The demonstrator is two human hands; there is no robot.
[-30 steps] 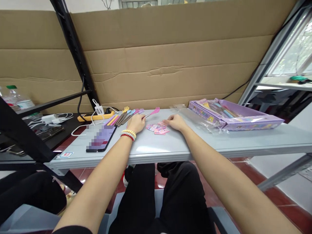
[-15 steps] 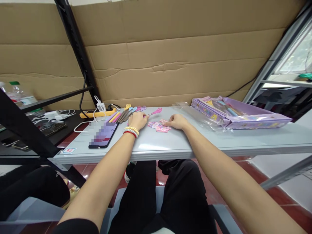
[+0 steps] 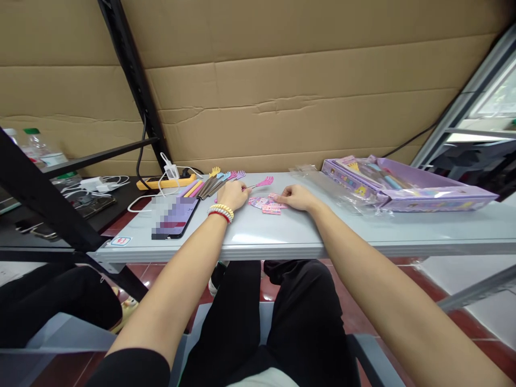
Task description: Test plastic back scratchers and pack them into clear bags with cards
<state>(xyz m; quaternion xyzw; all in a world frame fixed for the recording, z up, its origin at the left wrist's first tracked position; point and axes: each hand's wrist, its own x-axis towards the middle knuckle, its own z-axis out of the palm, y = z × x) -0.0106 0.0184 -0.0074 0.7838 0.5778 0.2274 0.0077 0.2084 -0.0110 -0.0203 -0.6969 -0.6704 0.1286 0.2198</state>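
My left hand (image 3: pixel 233 196), with beaded bracelets at its wrist, is closed around a small back scratcher whose pink claw head (image 3: pixel 266 181) points right, its thin metal rod showing. My right hand (image 3: pixel 297 197) pinches the edge of a small pink printed card (image 3: pixel 278 200) at the pile. Several more pink and purple cards (image 3: pixel 271 209) lie loose on the table between my hands. Left of my left hand, several back scratchers (image 3: pixel 209 185) lie side by side, with yellow, blue, pink and purple claw heads.
A phone (image 3: pixel 175 216) lies left of my left arm. Behind it are a yellow power strip (image 3: pixel 165 183) and white cables. To the right, a purple box (image 3: pixel 435 198) holds more back scratchers, with clear plastic wrap (image 3: pixel 338 192) beside it. A cardboard wall (image 3: pixel 282 80) stands behind the table.
The view has shifted slightly, so everything sits a little further right and higher. Both hands keep their grip, with hardly any movement over the table.
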